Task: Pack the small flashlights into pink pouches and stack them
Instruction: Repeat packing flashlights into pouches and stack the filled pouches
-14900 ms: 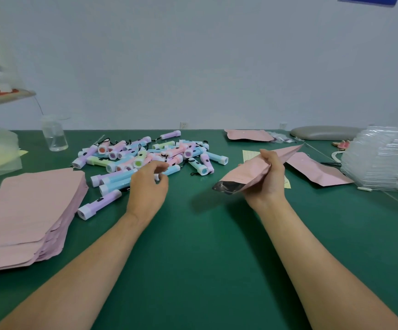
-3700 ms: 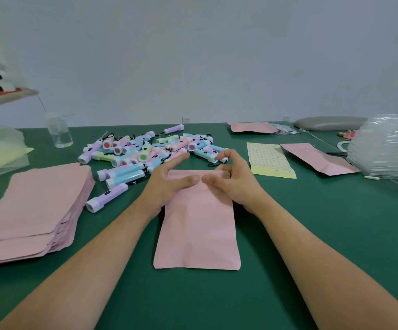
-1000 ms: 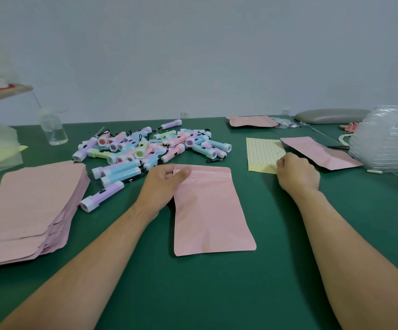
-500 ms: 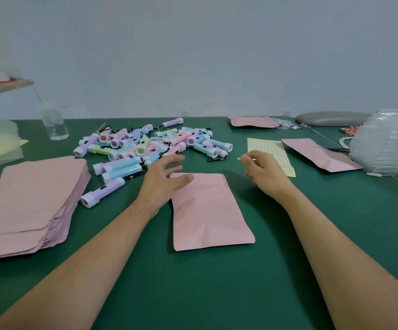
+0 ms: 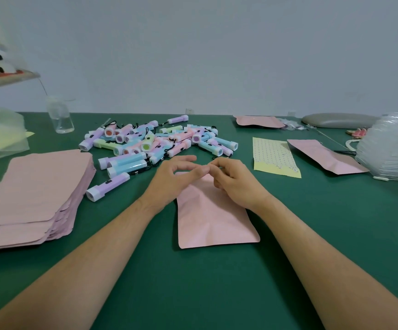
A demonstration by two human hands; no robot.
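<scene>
1. Your left hand (image 5: 174, 181) is arching over the far end of the pink pouch (image 5: 213, 217), fingers loose and curved, gripping nothing I can see.
2. Your right hand (image 5: 237, 185) is curling in, its fingertips (image 5: 213, 166) meeting your left thumb tip. I cannot tell whether anything tiny is pinched there.
3. The pouch is lying flat on the green table (image 5: 217, 282), directly in front of you, with both hands covering its far end.
4. Its long axis is running from you towards the wall, leaning slightly left at the top. The far end is pointing at the flashlight pile (image 5: 159, 141). The rounded near corners are pointing at you.
5. Handling, judged: the pouch is looking thin, light and floppy, creasing mid-panel, and probably slides on the mat. Pinch it at a far corner or edge and pin it down with flat fingers.
6. The flashlights are looking light, rigid and plastic, with cords that could tangle. Grab one by the barrel.
7. The pile is sitting just beyond your hands, barrels pointing every way.
8. The stack of pouches (image 5: 31, 194) is sitting well to your left, and the dotted sheet (image 5: 274, 156) near on your right.
</scene>
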